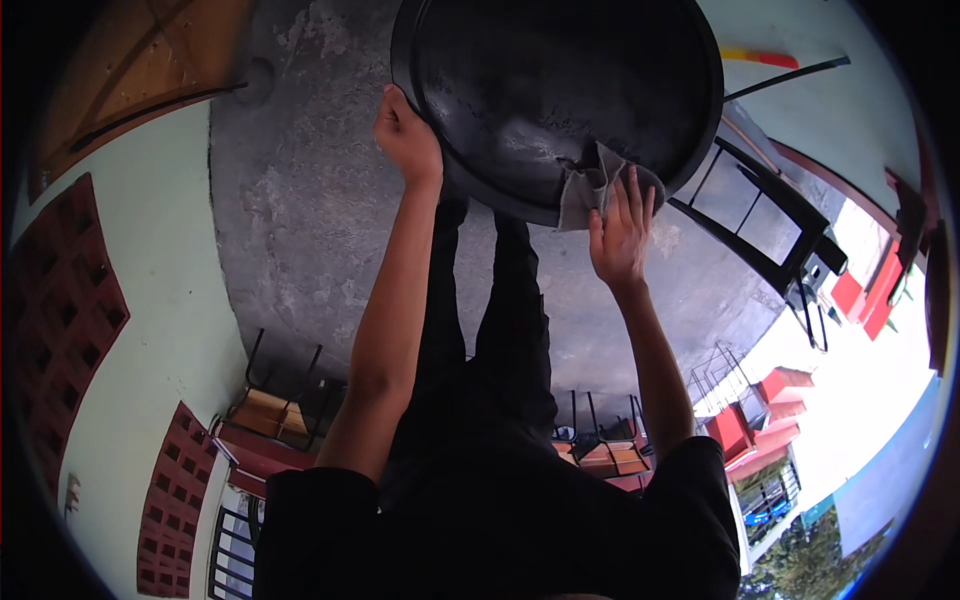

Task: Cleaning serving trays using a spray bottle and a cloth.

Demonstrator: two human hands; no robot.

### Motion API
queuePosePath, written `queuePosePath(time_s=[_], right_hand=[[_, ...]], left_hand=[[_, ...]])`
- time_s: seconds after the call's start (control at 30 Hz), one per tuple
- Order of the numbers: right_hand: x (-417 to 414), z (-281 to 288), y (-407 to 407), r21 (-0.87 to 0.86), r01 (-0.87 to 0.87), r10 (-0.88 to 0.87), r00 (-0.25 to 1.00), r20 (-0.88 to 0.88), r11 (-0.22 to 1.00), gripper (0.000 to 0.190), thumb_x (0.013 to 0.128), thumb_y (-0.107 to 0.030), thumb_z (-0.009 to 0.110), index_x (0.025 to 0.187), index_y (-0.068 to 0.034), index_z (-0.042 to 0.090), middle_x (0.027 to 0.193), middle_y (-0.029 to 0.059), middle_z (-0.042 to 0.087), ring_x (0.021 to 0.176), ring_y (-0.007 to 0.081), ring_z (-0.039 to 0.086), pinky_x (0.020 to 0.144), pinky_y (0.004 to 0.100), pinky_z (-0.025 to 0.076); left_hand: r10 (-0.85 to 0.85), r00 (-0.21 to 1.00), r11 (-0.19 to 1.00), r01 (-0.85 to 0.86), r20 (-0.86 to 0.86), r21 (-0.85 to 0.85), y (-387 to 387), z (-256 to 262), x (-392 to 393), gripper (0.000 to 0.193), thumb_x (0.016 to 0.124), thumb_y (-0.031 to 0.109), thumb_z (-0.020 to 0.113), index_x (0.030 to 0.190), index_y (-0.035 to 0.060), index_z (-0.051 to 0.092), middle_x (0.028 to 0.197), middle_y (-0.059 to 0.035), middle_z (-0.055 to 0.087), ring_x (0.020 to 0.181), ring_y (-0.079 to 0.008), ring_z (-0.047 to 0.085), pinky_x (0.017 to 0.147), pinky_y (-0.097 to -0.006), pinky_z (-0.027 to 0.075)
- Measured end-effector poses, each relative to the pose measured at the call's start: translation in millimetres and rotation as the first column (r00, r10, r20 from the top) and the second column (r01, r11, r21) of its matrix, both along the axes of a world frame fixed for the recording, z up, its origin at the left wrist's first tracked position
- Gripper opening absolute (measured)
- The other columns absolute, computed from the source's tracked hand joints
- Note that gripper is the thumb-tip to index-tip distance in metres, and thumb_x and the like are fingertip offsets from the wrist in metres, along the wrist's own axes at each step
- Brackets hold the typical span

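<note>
Before me is a large round black tabletop or tray (517,97) with a raised rim and dull, scuffed-looking patches on its surface. My left hand (409,139) is at its left edge, with the fingers curled against the rim. Over on the lower right part of the disc, my right hand (622,232) lies with fingers spread on a crumpled grey cloth (581,196). The cloth is pressed flat under the fingers and hangs slightly over the near rim. What supports the disc from below is hidden.
A worn grey concrete floor (315,225) lies below. To the right is a black metal-framed piece of furniture (780,217). Wooden chairs (274,416) stand behind me by a pale wall (165,300) with red pierced blocks (169,502). A bright opening (855,390) is at right.
</note>
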State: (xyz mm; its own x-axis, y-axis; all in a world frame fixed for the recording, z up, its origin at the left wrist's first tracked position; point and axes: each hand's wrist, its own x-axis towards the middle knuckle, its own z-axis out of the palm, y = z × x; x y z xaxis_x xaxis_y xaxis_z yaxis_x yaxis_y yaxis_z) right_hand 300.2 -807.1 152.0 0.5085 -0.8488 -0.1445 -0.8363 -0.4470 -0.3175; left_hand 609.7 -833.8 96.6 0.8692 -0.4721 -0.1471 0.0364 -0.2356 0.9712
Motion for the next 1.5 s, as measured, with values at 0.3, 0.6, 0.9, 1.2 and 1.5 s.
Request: queuePosePath(time_s=[0.3, 0.6, 0.9, 1.2, 1.5], right_hand=[[216, -3, 5, 0.043, -0.08, 0.059, 0.932, 0.358, 0.996, 0.063, 0.093, -0.014, 0.056, 0.153, -0.002, 0.04, 0.16, 0.0152, 0.039, 0.152, 0.0329, 0.03, 0.125, 0.0501, 0.021], [265, -19, -46, -0.1, -0.112, 0.144, 0.888, 0.436, 0.989, 0.059, 0.095, -0.015, 0.055, 0.152, -0.005, 0.042, 0.161, 0.0127, 0.038, 0.15, 0.0313, 0.034, 0.124, 0.0485, 0.026], [6, 0, 61, 0.039, -0.085, 0.088, 0.994, -0.061, 0.996, 0.061, 0.094, -0.005, 0.054, 0.154, -0.006, 0.042, 0.161, 0.0151, 0.039, 0.152, 0.0349, 0.031, 0.124, 0.0542, 0.02], [20, -9, 37, -0.014, 0.171, -0.171, 0.985, 0.022, 0.985, 0.058, 0.097, -0.012, 0.047, 0.155, -0.008, 0.041, 0.162, 0.0121, 0.039, 0.155, 0.0383, 0.022, 0.125, 0.0584, 0.012], [-39, 12, -40, -0.154, 0.022, -0.014, 0.999, 0.051, 0.988, 0.034, 0.079, -0.013, 0.072, 0.111, -0.003, 0.065, 0.114, 0.0163, 0.06, 0.106, 0.0398, 0.058, 0.091, 0.0497, 0.05]], left_hand=[[-0.253, 0.67, 0.956, 0.283, -0.698, -0.075, 22, 11, 41, 0.055, 0.11, 0.045, 0.039, 0.138, 0.0015, 0.057, 0.134, -0.0092, 0.062, 0.119, -0.0194, 0.06, 0.104, -0.0342, 0.044], [-0.33, 0.426, 0.944, 0.161, -0.843, -0.288, 37, 20, 53, 0.079, 0.105, 0.068, 0.015, 0.151, 0.01, 0.042, 0.149, -0.0073, 0.053, 0.132, -0.0199, 0.052, 0.105, -0.0409, 0.042], [-0.37, 0.659, 0.868, 0.497, -0.655, 0.011, 21, 22, 42, 0.065, 0.103, 0.056, 0.052, 0.144, 0.0058, 0.045, 0.138, -0.0118, 0.056, 0.12, -0.0227, 0.055, 0.105, -0.0404, 0.042], [-0.232, 0.955, 0.971, 0.238, -0.182, 0.011, 3, -2, 3, 0.043, 0.102, 0.033, 0.064, 0.12, -0.0067, 0.063, 0.115, -0.0175, 0.071, 0.106, -0.0266, 0.068, 0.095, -0.0362, 0.049], [-0.262, 0.941, 0.961, 0.274, -0.213, 0.032, 0, 12, -1, 0.049, 0.102, 0.032, 0.064, 0.135, -0.0046, 0.059, 0.13, -0.0163, 0.067, 0.116, -0.0248, 0.064, 0.102, -0.0347, 0.046]])
